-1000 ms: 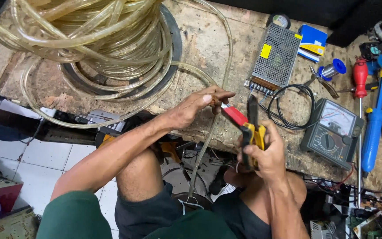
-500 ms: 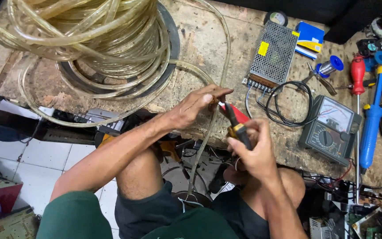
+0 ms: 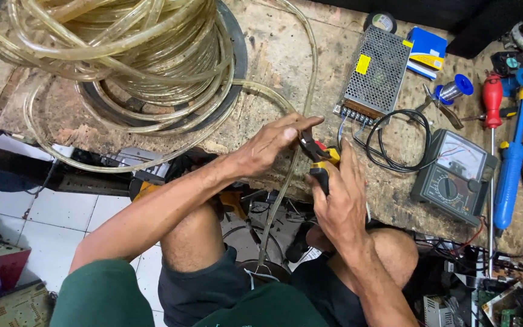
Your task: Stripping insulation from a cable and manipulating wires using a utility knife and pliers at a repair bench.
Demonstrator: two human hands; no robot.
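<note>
Gripping a pair of yellow-and-black-handled pliers (image 3: 321,162), right hand (image 3: 340,200) is closed round the handles at the near edge of the worn wooden workbench (image 3: 273,54); plier jaws point up and left toward the left hand. Left hand (image 3: 270,145) sits just beyond, fingers curled in a pinch on the clear yellowish plastic tube (image 3: 301,130), right where the jaws meet it. Can't tell whether the jaws are actually biting the tube; fingers hide the contact.

Tube's long axis here runs roughly near-to-far: it drops off the bench edge down between the knees, and climbs away past the left hand toward the far side. So the tube lies immediately left of the right hand, crossing the plier axis. Left hand is the nearer one to it, already on it.

Further out: big coil of the same tubing (image 3: 110,54) on the far left, perforated metal power supply box (image 3: 375,72), analogue multimeter (image 3: 455,175) right, blue-handled screwdrivers (image 3: 513,157) beyond.
</note>
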